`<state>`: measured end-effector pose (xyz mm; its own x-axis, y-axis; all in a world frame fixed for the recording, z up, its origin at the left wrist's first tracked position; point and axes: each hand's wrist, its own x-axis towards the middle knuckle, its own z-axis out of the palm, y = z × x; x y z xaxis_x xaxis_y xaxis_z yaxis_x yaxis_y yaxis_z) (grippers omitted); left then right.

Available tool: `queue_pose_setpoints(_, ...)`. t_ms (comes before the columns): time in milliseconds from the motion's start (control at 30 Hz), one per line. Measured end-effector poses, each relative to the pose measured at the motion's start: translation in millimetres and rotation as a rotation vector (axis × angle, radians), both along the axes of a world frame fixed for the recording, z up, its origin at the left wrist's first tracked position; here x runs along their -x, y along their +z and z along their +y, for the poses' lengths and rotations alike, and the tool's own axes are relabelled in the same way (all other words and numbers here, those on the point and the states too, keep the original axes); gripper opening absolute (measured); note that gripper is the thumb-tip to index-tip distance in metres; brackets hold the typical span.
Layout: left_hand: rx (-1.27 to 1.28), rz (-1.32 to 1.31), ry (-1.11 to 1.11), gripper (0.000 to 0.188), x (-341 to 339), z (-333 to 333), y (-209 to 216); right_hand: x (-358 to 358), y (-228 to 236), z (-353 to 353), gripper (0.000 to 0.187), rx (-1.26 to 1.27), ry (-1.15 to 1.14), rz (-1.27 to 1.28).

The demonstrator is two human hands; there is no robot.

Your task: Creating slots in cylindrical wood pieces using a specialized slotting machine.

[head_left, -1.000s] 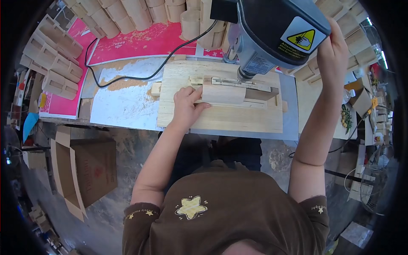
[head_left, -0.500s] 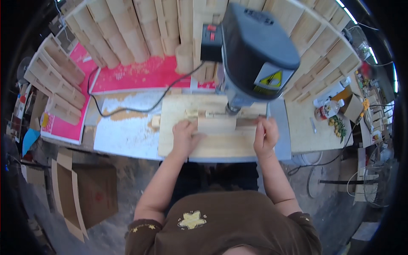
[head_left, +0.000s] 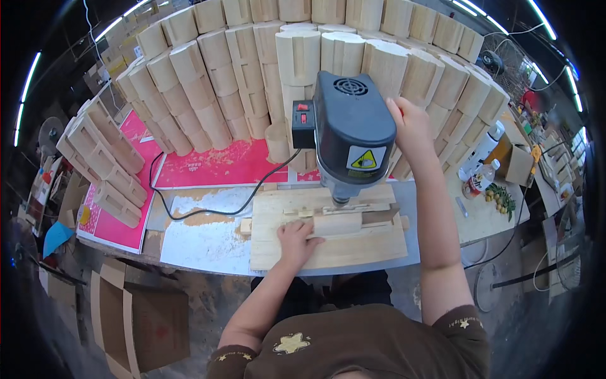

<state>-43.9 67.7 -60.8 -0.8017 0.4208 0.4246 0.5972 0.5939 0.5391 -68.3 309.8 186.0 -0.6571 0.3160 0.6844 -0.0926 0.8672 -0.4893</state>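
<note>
A pale wooden block (head_left: 338,223) lies in a wooden jig on a flat board (head_left: 328,249), under the chuck (head_left: 341,201) of a dark drill press (head_left: 355,117). My left hand (head_left: 297,243) rests on the board at the block's left end, fingers spread and thumb pointing toward the block. My right hand (head_left: 413,129) is raised beside the right side of the drill head, its fingers curled. The machine hides part of those fingers and whatever they grip. A flat grey-brown piece (head_left: 380,215) sits at the block's right end.
Stacked grooved wooden blocks (head_left: 300,60) wall in the back and both sides. A black cable (head_left: 218,218) crosses the sawdust-strewn bench from the drill press. At right stand a bottle (head_left: 481,180) and small round fruits (head_left: 500,201). An open carton (head_left: 154,322) sits on the floor.
My right hand has gone from the block's right end up to the side of the drill head. My left hand stays by the block's left end. The view has tilted upward.
</note>
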Motion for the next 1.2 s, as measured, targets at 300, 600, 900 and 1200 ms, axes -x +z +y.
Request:
queue_pose_setpoints(300,-0.006,-0.007,-0.019,0.050,11,9,3,-50,-3,-19,0.027,0.050,0.123,0.002)
queue_pose_setpoints(600,-0.005,-0.028,-0.022,0.050,16,13,5,-95,-136,-35,0.008,0.204,0.317,0.060)
queue_pose_setpoints(900,-0.045,0.024,0.019,0.033,2,12,-13,-89,-151,-24,0.008,-0.114,0.369,0.344)
queue_pose_setpoints(1200,-0.011,-0.075,0.019,0.048,8,8,-6,-20,-3,-15,0.027,0.127,0.128,0.072)
